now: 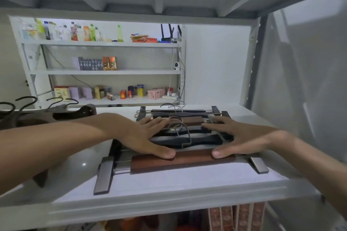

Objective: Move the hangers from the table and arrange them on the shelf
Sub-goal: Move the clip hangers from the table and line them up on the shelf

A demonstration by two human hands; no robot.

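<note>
Here my left hand (144, 137) and right hand (232, 138) lie flat, fingers straight, pressing the hangers (185, 143) stacked on the shelf (169, 189).

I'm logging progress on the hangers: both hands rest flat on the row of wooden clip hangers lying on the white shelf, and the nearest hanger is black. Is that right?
Not quite. In the head view, the left hand and right hand do rest flat on the row of wooden clip hangers on the white shelf, but the nearest hanger is reddish-brown wood, not black.
</note>
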